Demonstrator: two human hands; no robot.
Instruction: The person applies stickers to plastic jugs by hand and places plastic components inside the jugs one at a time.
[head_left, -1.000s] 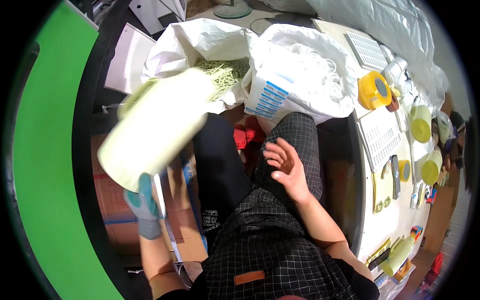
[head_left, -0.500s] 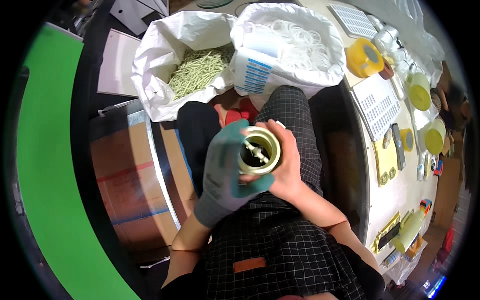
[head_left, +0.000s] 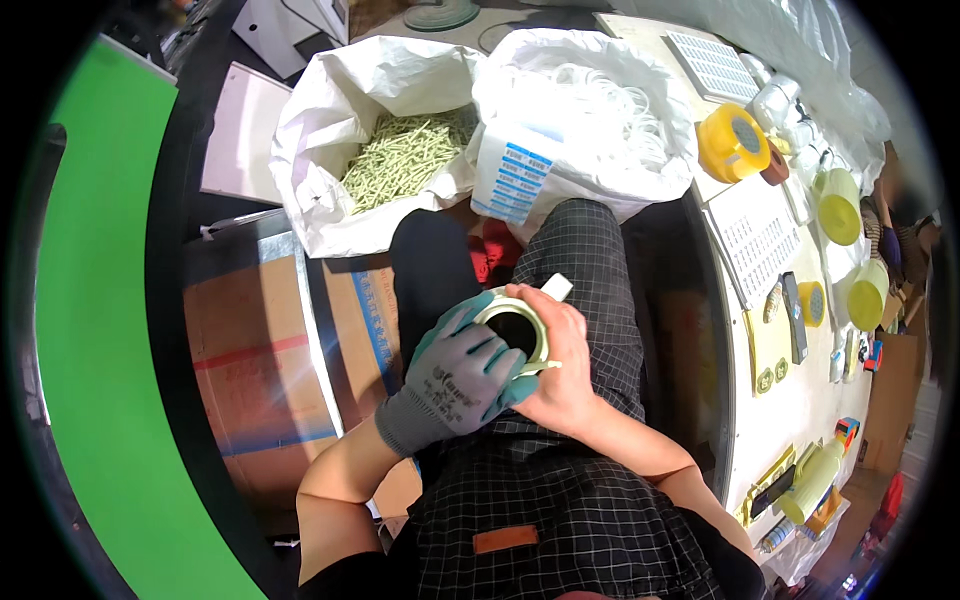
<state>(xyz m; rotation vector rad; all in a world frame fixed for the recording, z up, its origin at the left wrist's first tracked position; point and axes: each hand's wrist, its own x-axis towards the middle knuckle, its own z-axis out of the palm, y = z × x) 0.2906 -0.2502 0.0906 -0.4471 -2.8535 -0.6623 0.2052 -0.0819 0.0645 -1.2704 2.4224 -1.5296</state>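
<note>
- Cluttered around the seated person's checked lap is a workshop corner: a cardboard box lies left of the lap, and a long white workbench runs along its right.
- Left hand, in a grey and teal work glove, is wrapped around the side of a pale green cylinder that stands open end up just above the lap.
- Right hand, bare, cups the cylinder from the other side, fingers curled over its rim; both hands are closed on it. A small white piece shows at the fingertips, but what it is cannot be told.
- Beyond the lap, two open white sacks sit side by side: the left sack holds pale green stick-like pieces, the right sack holds white rings.
- On the workbench, farthest from the lap, is a yellow tape roll; yellow-green cylinders stand along its outer edge.
- Risk, as a judgement: the cylinder rests on no firm surface, so a loosened grip could tip it, and it would likely roll off the lap toward the cardboard box or the floor.
</note>
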